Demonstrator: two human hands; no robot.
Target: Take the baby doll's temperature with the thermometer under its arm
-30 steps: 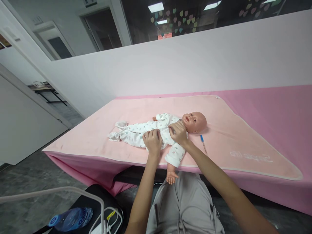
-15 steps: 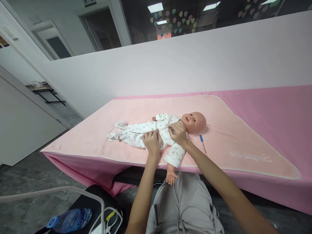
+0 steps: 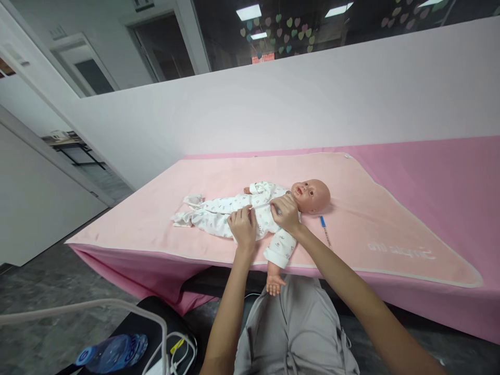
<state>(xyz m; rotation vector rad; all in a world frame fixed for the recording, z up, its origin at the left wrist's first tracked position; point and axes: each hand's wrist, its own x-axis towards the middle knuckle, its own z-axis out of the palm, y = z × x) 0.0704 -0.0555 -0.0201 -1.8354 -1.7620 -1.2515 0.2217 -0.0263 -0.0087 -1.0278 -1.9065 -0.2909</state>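
Observation:
A baby doll (image 3: 314, 197) lies on its back on a light pink blanket (image 3: 136, 208), head to the right and feet to the left. It wears a white patterned romper (image 3: 214, 221). My left hand (image 3: 242, 226) is closed on the front of the romper at the belly. Near the neck, my right hand (image 3: 286, 213) pinches the romper's front at the chest. A taut fold or edge of cloth runs between the two hands. My fingers hide the exact spots they grip. One doll arm (image 3: 275, 278) hangs over the table's near edge.
Beside the doll's head lies a thin blue-capped stick (image 3: 325, 229), perhaps a thermometer or pen. A pink cloth (image 3: 449, 172) covers the table. At lower left, a water bottle (image 3: 113, 353) and white cables (image 3: 183, 344) rest on a black seat. A white wall (image 3: 273, 109) stands behind.
My left hand has shifted very slightly left and turned a little along the romper's front. My right hand and the doll stay in place.

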